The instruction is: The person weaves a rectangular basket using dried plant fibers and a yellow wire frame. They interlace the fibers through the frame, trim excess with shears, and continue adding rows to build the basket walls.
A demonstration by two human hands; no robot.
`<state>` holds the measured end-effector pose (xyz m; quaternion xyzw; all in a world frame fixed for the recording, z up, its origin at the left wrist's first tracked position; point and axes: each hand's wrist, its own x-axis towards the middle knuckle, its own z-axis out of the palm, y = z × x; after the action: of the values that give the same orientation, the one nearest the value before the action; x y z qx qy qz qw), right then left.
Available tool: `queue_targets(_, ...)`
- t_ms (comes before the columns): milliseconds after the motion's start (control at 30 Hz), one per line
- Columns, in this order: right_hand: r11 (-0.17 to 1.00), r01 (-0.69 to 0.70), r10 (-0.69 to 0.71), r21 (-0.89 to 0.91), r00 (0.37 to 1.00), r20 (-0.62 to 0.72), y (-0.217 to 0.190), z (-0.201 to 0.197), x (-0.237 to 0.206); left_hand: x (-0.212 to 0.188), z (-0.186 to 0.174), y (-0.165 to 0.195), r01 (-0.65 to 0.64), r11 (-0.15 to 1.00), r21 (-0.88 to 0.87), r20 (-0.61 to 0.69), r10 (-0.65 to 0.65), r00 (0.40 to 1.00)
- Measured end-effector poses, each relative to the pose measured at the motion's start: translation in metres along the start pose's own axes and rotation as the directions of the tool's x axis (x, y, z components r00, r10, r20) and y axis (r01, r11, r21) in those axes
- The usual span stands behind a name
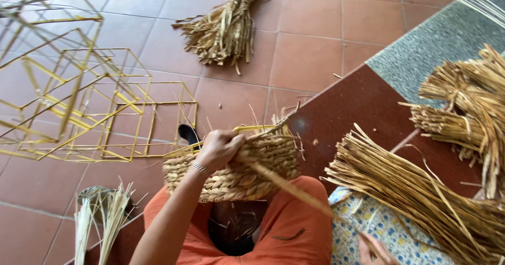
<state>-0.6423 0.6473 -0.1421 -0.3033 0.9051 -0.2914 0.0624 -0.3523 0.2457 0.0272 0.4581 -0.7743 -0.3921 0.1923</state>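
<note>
We sit on the floor (315, 49), a half-woven basket (236, 170) resting on our lap against the orange trousers (294, 228). Our left hand (218, 148) curls over the basket's upper rim, fingers closed around the rim and the yellow wire frame (252, 128) that shows above the weave. From under that hand a flat straw strand (294, 191) runs down and to the right toward our right hand (374, 250), which sits at the bottom edge of the view over a patterned cloth (368, 228); only part of that hand shows, and it appears to pinch the strand's far end, though we cannot tell for sure.

Just right of the basket a large bundle of straw (421, 191) lies across a dark red mat (363, 107). Another bundle (468, 107) lies near the right edge, and a third (226, 31) lies well apart on the tiles near the top edge. Empty yellow wire frames (100, 102) are stacked on the floor at the left. Pale reeds (100, 223) stand near the bottom left corner.
</note>
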Motion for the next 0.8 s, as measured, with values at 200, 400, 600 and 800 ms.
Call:
queue_targets(200,0.834,0.404,-0.424,0.375,0.905,-0.032,-0.120,0.021,0.061,-0.083,-0.053,-0.087,-0.119,0.877,-0.465,-0.072,0.097,0.993)
queue_targets(400,0.845,0.133,-0.407,0.518,0.789,0.461,-0.187,0.065,0.031,-0.133,-0.037,-0.166,0.160,0.718,-0.677,0.090,-0.135,0.987)
queue_targets(600,0.844,0.200,-0.460,0.498,0.746,0.482,-0.159,0.054,-0.007,-0.162,-0.042,-0.162,0.284,0.791,-0.542,0.154,-0.239,0.959)
queue_targets(800,0.892,0.262,-0.371,0.368,0.890,0.264,-0.186,-0.022,0.022,-0.161,-0.042,-0.134,0.245,0.884,-0.399,0.108,-0.219,0.970)
